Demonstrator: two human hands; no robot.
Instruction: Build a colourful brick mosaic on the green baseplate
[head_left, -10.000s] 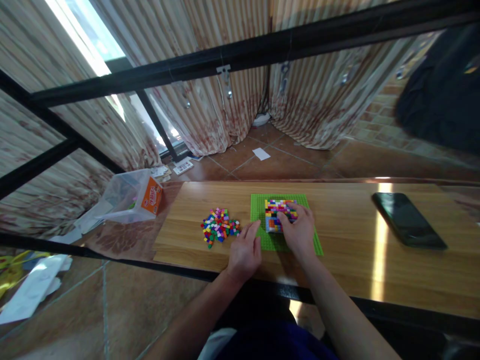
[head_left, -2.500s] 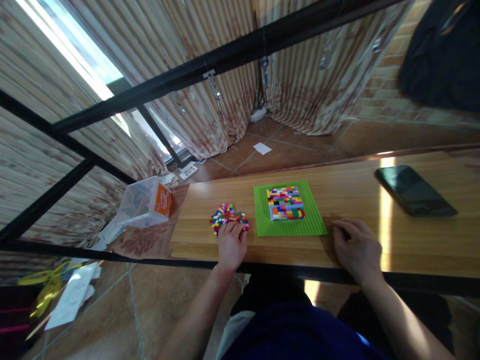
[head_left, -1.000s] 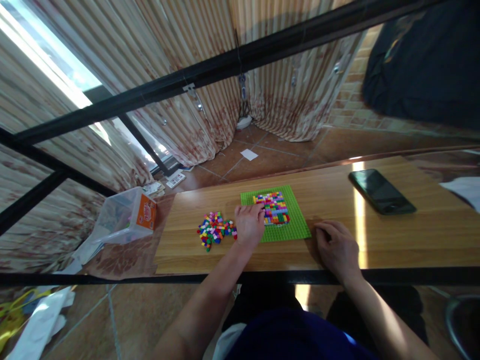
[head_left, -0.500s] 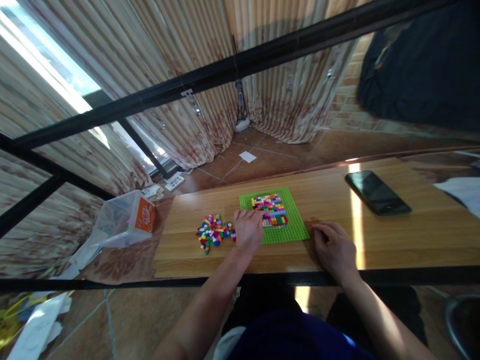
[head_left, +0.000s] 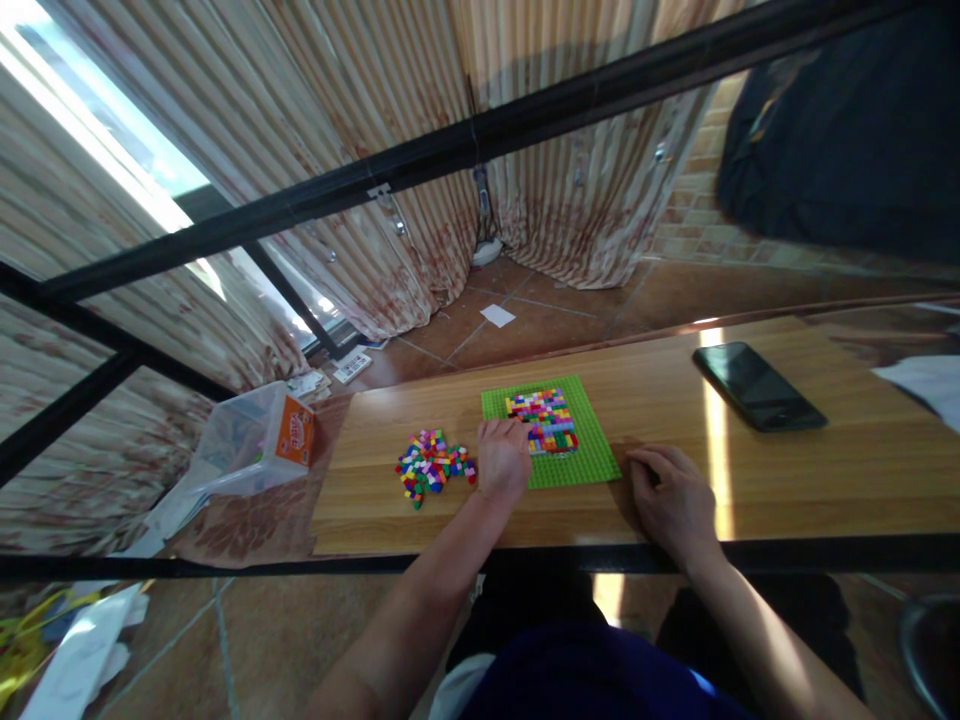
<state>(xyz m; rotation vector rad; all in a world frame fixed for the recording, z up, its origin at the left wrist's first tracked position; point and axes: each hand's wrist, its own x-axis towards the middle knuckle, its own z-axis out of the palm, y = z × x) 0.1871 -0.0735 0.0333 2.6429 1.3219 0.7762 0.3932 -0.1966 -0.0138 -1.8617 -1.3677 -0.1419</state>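
A green studded baseplate [head_left: 592, 455] lies on the wooden table [head_left: 375, 525], bearing a block of multicoloured toy bricks [head_left: 553, 422]. My left hand [head_left: 504, 458] is over the plate's left edge, its fingers bent together at the left side of the built bricks. Whatever its fingertips may hold is hidden behind the hand. Left of that hand, loose small bricks [head_left: 429, 464] are spread in a pile. My right hand [head_left: 673, 500] rests on the table just right of the plate, with its fingers curled in and nothing showing in them.
A black phone [head_left: 759, 386] lies at the table's right, with white paper [head_left: 926, 385] beyond it. A clear plastic box [head_left: 251, 440] with an orange label stands off the table's left end. A dark metal bar [head_left: 420, 160] crosses in front of the curtains.
The view has shifted very slightly. My left hand stays at the left side of the built bricks with barely any movement, and my right hand keeps its place.
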